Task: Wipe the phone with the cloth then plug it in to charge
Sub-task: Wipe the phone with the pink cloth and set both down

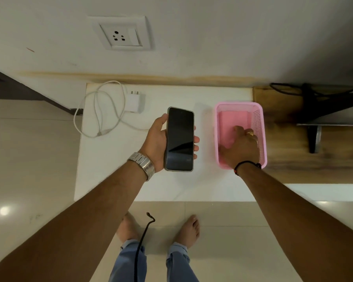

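My left hand (pixel 155 139) grips a black phone (pixel 180 139), screen up and dark, above the white table (pixel 110 159). My right hand (pixel 242 148) reaches down into a pink basket (pixel 260 123), fingers spread on a pink cloth (pixel 233 121) lying flat inside it. Whether the fingers have pinched the cloth is not visible. A white charger plug (pixel 135 102) lies at the table's back, its white cable (pixel 102 112) looped to the left and hanging over the edge. On the wall above is a white socket (pixel 120 35) with a switch.
A wooden surface (pixel 283 139) to the right of the table carries a black stand (pixel 314 119) and black cables. My bare feet stand on the tiled floor (pixel 29 159) below the table's front edge, with a black cord (pixel 143 237) dangling in front of them.
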